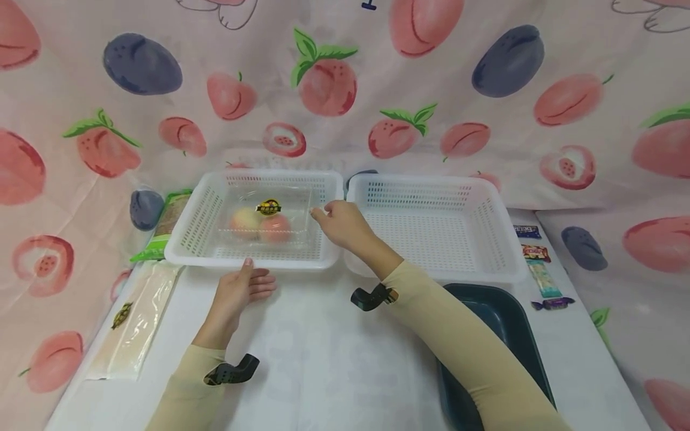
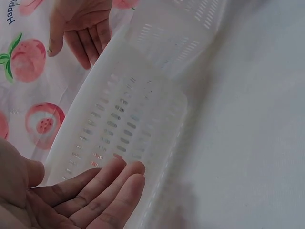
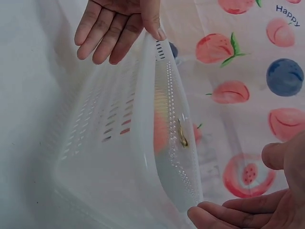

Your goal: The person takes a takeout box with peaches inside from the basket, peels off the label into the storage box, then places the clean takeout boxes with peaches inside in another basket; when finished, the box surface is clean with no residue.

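Note:
A white perforated plastic basket (image 1: 259,262) stands at the back left. Inside it lies a clear plastic box (image 1: 300,236) with a black-and-gold label, holding a yellowish round fruit (image 1: 245,220) and a red one (image 1: 276,229). At the basket's front wall is my left hand (image 1: 237,293), thumb up by the rim, fingers extended; the left wrist view shows its palm side. My right hand (image 1: 345,226) hovers over the basket's right rim, fingertips near the box's right end. In the right wrist view the right hand's fingers (image 3: 238,214) look loosely extended, holding nothing.
To the right stands a second white basket (image 1: 426,239), with a dark tray (image 1: 490,311) in front, partly under my right sleeve. Several small wrapped snacks (image 1: 544,278) lie at the far right. A green bag (image 1: 169,224) and a long pale packet (image 1: 140,326) lie on the left.

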A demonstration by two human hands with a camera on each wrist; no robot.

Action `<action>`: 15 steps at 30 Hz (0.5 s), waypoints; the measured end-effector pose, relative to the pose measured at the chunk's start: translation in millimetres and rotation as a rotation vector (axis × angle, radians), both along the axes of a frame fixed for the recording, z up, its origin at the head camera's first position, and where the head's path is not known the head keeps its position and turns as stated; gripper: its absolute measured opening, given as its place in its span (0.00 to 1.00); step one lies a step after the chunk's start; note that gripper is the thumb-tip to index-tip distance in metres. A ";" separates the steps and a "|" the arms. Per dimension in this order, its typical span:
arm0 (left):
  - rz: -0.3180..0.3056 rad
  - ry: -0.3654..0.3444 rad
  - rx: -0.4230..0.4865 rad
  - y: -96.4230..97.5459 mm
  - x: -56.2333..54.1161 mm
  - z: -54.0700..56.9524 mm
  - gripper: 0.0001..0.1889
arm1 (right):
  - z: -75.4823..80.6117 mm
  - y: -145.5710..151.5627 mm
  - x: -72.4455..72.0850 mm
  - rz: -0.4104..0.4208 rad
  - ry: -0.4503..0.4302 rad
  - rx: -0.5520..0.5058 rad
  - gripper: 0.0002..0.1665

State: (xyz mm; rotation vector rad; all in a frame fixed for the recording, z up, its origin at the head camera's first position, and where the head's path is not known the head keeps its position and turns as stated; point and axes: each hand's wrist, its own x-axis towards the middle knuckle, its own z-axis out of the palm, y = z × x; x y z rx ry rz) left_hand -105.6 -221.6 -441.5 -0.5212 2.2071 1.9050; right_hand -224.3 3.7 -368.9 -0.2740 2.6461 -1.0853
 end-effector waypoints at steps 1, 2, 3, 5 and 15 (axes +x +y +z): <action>-0.005 0.004 0.002 -0.3 0.0 0.2 0.37 | -0.8 -2.1 -0.6 0.003 -0.004 0.003 0.35; -0.007 0.008 0.005 -0.4 -0.1 0.3 0.37 | -1.4 -4.1 -1.1 0.007 -0.004 0.007 0.35; -0.012 0.012 0.009 -0.9 -0.3 0.1 0.36 | -2.3 -5.9 -1.8 0.009 -0.004 0.012 0.35; -0.018 0.023 0.024 -1.0 -0.8 0.5 0.36 | -4.4 -9.3 -3.3 0.010 -0.003 0.023 0.35; -0.028 0.043 0.092 -0.7 -1.2 -0.4 0.36 | -19.3 -29.6 -12.8 0.005 0.011 0.081 0.28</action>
